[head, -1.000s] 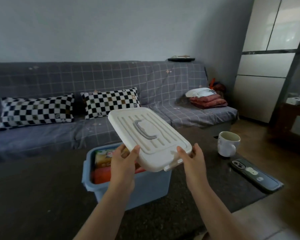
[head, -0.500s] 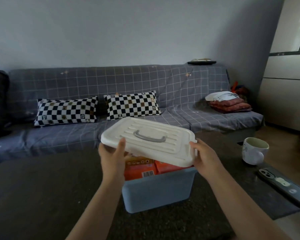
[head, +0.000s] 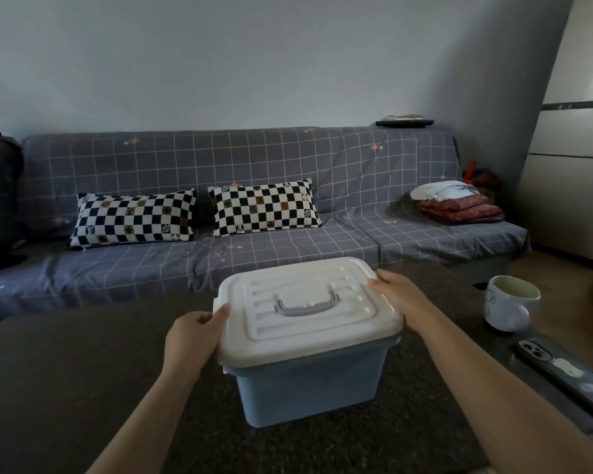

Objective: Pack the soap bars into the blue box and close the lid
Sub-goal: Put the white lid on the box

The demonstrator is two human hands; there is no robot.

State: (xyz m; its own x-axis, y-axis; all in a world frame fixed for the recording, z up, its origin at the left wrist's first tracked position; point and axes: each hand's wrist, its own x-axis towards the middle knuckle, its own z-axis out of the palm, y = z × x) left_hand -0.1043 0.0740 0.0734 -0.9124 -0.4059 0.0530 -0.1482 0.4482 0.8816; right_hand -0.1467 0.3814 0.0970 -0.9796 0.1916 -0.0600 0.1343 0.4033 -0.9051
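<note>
White ribbed plastic lid with grey fold-down handle (head: pixel 308 302) set on top of pale blue rectangular plastic box (head: pixel 308 388), box standing on dark speckled tabletop (head: pixel 65 388) at centre, near the front edge. Soap bars out of sight under the lid, so packing judged done; cannot confirm count. Lid looks seated along the near edge; whether latched all round, cannot tell. Left hand (head: pixel 192 340) gripping the lid's left end, thumb on top, fingers curled under the rim. Right hand (head: pixel 403 299) clasping the far right corner, fingers wrapped over the edge. Left to do, by judgement: press down until the rim snaps, then release. Around: white ceramic mug (head: pixel 509 304) on the table to the right, well apart from the box; dark-cased phone (head: pixel 562 371) lying flat nearer the front right. Beyond the table, grey grid-patterned sofa (head: pixel 288 159) with two black-and-white chequered cushions (head: pixel 199 213) and folded red and white cloths (head: pixel 456 205) at its right end. Nothing standing between hands and lid.
</note>
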